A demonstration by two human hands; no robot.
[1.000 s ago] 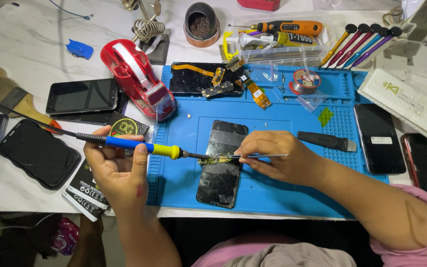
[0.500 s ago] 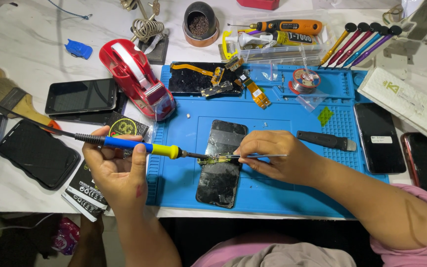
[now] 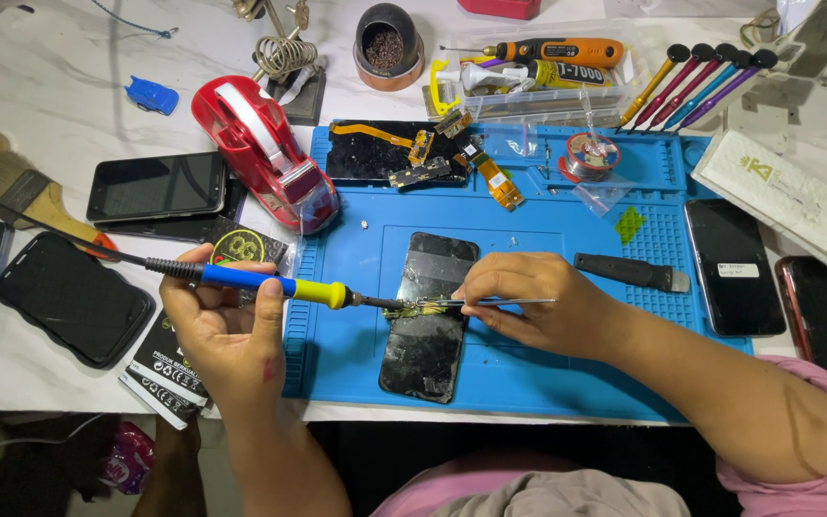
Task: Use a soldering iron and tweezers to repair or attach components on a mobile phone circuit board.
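My left hand [image 3: 222,325] grips a soldering iron [image 3: 275,285] with a blue and yellow handle; its tip points right and meets a small greenish part [image 3: 416,307] lying across a cracked black phone [image 3: 431,316]. The phone rests on a blue work mat [image 3: 528,364]. My right hand [image 3: 533,302] holds thin metal tweezers [image 3: 500,303] pinching that small part at the iron's tip.
A red tape dispenser [image 3: 265,153] stands left of the mat's top. Black phones [image 3: 155,187] lie on the left and others [image 3: 734,263] on the right. A black pry tool [image 3: 632,273], solder spool [image 3: 591,153], flex parts [image 3: 413,153], an orange screwdriver [image 3: 557,50] and a brush [image 3: 26,191] surround the mat.
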